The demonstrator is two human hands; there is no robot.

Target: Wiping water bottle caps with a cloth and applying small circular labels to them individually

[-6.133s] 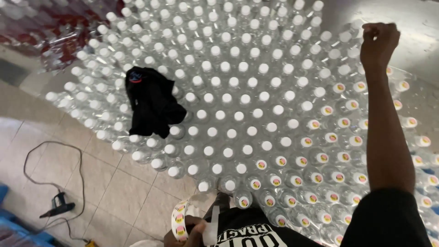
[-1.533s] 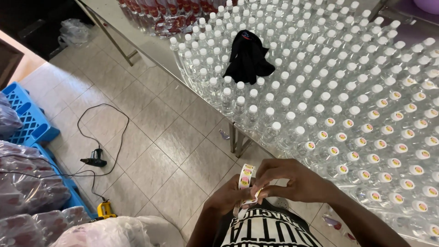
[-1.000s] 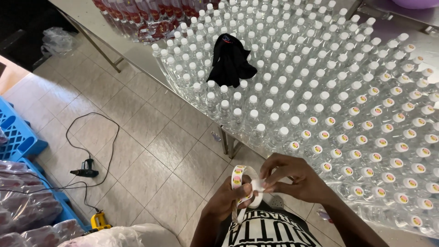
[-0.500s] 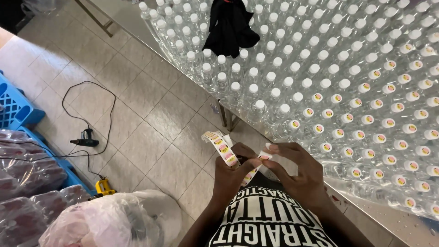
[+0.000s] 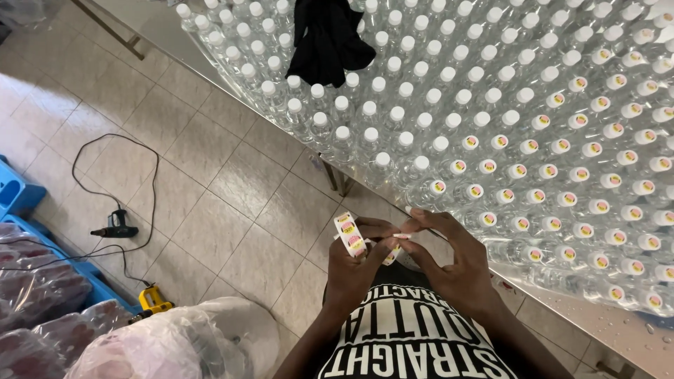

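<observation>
My left hand (image 5: 354, 270) holds a roll of small round yellow-and-red stickers (image 5: 348, 234) in front of my chest. My right hand (image 5: 449, 256) pinches the loose end of the sticker strip (image 5: 401, 236) just right of the roll. Beyond my hands a steel table (image 5: 618, 324) carries many clear plastic bottles with white caps (image 5: 393, 112). The bottles nearest me and to the right have stickers on their caps (image 5: 519, 170); those farther left have plain caps.
A black cloth (image 5: 324, 38) lies on the bottles at the top. On the tiled floor at left lie a black tool with a cord (image 5: 112, 229) and a yellow tool (image 5: 151, 300). Blue crates (image 5: 17, 196) and plastic-wrapped bundles (image 5: 161, 344) stand at lower left.
My right arm came back from the far bottles and both hands met at the sticker roll. The view swung left, then down. The roll now sits lower and closer in my left hand.
</observation>
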